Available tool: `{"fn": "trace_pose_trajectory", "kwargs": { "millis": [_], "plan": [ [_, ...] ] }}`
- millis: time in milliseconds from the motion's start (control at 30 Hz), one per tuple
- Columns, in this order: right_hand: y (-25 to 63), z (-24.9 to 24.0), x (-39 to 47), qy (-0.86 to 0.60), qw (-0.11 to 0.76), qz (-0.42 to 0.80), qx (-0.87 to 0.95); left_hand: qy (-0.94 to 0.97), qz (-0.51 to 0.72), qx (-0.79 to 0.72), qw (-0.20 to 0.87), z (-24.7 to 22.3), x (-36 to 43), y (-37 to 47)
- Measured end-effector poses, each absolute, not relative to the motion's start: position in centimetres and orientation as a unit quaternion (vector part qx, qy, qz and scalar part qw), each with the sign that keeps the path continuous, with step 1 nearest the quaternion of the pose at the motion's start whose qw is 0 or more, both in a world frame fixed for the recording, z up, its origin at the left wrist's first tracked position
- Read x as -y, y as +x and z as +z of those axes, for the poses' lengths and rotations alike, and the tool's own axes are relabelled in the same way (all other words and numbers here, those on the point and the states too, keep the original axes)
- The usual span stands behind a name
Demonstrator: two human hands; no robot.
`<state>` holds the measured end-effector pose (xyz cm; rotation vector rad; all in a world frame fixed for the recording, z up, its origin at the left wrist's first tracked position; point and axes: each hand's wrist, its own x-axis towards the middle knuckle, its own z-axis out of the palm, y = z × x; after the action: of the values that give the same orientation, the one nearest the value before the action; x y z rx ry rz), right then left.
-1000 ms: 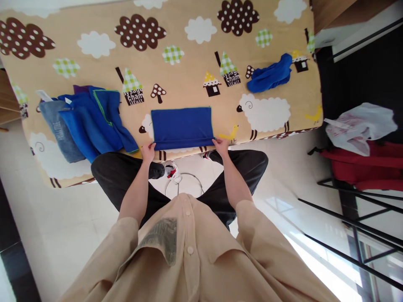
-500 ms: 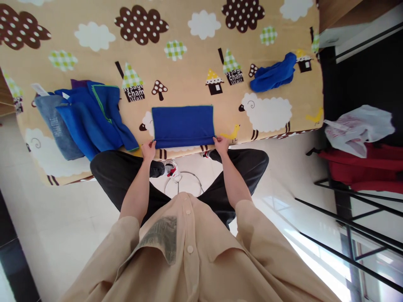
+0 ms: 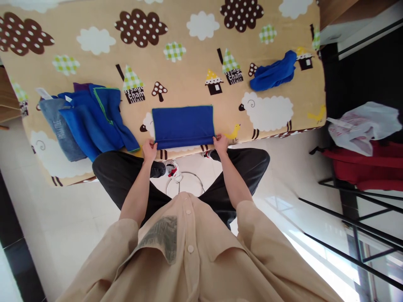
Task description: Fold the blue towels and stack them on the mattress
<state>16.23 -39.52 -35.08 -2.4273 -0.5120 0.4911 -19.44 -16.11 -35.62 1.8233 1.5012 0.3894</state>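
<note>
A blue towel with thin green edging lies flat on the patterned bed cover in front of me, its near edge turned up in a narrow fold. My left hand pinches the near left corner of that fold. At the near right corner, my right hand grips the same fold between thumb and fingers. Both hands rest close to the bed's front edge, about a towel's width apart.
Several crumpled blue cloths and a grey-blue one are heaped at left. A twisted blue cloth lies at the right on the bed cover. A plastic bag sits on something red beside black metal bars.
The view has shifted slightly. Both hands keep their hold on the towel's near corners, and the towel looks almost the same.
</note>
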Motion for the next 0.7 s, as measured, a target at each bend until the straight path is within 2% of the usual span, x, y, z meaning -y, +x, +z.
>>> {"fn": "trace_pose_trajectory", "kwargs": {
  "millis": [167, 333, 467, 700],
  "plan": [
    [14.1, -32.6, 39.7, -0.892, 0.312, 0.092, 0.314, 0.805, 0.179, -0.469, 0.316, -33.1, 18.3, -19.3],
    [12.3, -31.3, 39.9, -0.817, 0.282, 0.144, 0.481, 0.889, 0.077, -0.309, 0.328, -32.5, 19.8, -17.8],
    [12.0, -31.7, 40.7, -0.797, 0.218, 0.186, 0.531, 0.896, 0.007, -0.331, 0.296, -33.1, 19.8, -17.8],
    [12.9, -33.2, 41.0, -0.852, 0.143, 0.188, 0.467, 0.886, -0.070, -0.383, 0.250, -32.4, 19.3, -17.7]
  ]
}}
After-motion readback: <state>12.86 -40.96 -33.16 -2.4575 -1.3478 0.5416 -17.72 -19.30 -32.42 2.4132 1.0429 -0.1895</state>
